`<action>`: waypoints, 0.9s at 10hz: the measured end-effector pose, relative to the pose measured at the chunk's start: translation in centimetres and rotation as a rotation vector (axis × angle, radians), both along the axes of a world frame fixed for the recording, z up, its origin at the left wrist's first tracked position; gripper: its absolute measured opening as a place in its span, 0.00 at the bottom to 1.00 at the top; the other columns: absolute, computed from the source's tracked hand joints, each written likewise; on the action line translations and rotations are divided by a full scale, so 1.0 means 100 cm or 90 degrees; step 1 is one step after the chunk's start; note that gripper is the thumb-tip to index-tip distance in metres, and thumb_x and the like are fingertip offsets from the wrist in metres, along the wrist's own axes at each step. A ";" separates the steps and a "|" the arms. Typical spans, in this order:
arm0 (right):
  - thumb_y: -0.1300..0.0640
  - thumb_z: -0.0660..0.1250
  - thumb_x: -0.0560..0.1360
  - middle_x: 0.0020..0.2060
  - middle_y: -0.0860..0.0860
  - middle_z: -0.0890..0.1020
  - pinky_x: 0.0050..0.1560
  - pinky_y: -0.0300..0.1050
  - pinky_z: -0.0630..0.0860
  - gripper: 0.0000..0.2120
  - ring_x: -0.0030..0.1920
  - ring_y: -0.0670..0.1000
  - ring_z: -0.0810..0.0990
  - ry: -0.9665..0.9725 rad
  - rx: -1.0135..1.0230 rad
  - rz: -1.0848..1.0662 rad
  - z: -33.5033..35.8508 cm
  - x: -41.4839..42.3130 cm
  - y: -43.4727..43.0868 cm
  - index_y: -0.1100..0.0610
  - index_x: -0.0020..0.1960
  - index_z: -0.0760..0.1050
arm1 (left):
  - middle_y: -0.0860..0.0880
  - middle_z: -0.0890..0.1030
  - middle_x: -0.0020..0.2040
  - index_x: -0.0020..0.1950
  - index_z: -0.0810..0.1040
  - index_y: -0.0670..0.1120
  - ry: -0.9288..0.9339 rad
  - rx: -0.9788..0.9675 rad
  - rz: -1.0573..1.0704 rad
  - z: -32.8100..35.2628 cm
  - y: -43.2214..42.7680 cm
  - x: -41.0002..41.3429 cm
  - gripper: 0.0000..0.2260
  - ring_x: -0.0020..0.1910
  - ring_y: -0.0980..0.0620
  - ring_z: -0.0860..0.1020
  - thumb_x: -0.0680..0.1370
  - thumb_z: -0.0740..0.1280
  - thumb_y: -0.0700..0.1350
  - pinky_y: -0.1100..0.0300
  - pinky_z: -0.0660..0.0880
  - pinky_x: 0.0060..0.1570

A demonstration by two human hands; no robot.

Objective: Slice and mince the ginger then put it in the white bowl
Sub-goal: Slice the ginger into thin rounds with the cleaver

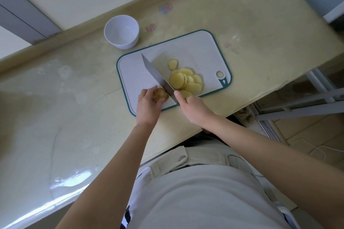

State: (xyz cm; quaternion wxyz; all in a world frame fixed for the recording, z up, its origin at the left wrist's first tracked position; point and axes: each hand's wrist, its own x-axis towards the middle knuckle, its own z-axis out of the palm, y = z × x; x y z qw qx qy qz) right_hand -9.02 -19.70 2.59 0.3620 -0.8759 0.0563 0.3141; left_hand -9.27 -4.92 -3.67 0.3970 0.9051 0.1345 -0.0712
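Observation:
A brown-skinned end piece of ginger (160,94) lies on the near left part of the white cutting board (134,72). My left hand (148,105) grips it from the left. My right hand (193,107) holds the handle of a cleaver (157,75), thumb along the blade's side. The blade stands edge-down against the right side of the piece. Several pale yellow round slices (188,80) lie overlapped to the right of the blade. The white bowl (122,31) stands empty on the counter beyond the board's far left corner.
The beige counter (65,108) stretches wide to the left of the board. Its near edge runs close behind my hands, and its right end drops off toward a metal rack (305,98). A raised wall ledge (74,29) runs behind the bowl.

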 end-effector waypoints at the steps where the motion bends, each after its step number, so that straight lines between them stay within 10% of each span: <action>1: 0.40 0.46 0.81 0.24 0.53 0.67 0.35 0.46 0.63 0.32 0.28 0.51 0.67 0.003 -0.003 0.003 0.004 0.000 -0.003 0.59 0.26 0.58 | 0.46 0.75 0.55 0.63 0.76 0.43 -0.002 -0.012 0.012 0.000 0.002 0.000 0.16 0.53 0.46 0.75 0.76 0.68 0.41 0.57 0.72 0.54; 6: 0.40 0.47 0.81 0.28 0.53 0.67 0.30 0.40 0.63 0.28 0.28 0.49 0.65 0.062 -0.035 0.033 0.015 0.000 -0.003 0.60 0.33 0.66 | 0.47 0.76 0.52 0.61 0.77 0.42 -0.009 0.007 0.006 -0.001 0.002 0.004 0.14 0.48 0.49 0.75 0.76 0.67 0.38 0.63 0.70 0.48; 7: 0.44 0.49 0.82 0.31 0.52 0.68 0.31 0.38 0.62 0.26 0.29 0.48 0.65 0.102 -0.048 0.030 0.014 0.002 0.001 0.64 0.51 0.74 | 0.46 0.76 0.52 0.61 0.78 0.41 -0.011 0.001 0.006 -0.001 0.003 0.004 0.14 0.47 0.50 0.74 0.76 0.67 0.37 0.64 0.69 0.48; 8: 0.59 0.53 0.82 0.37 0.55 0.67 0.29 0.39 0.59 0.24 0.30 0.48 0.60 0.106 -0.142 0.100 0.019 0.004 0.009 0.64 0.75 0.54 | 0.46 0.76 0.51 0.60 0.78 0.40 -0.013 -0.009 0.016 -0.001 0.003 0.004 0.13 0.46 0.51 0.74 0.75 0.68 0.37 0.68 0.67 0.48; 9: 0.51 0.52 0.82 0.35 0.53 0.69 0.30 0.39 0.62 0.23 0.30 0.48 0.63 0.077 -0.090 0.090 0.009 0.003 0.006 0.71 0.62 0.67 | 0.46 0.76 0.50 0.59 0.79 0.39 -0.019 -0.008 0.017 0.000 0.003 0.004 0.13 0.44 0.52 0.73 0.74 0.69 0.36 0.71 0.65 0.45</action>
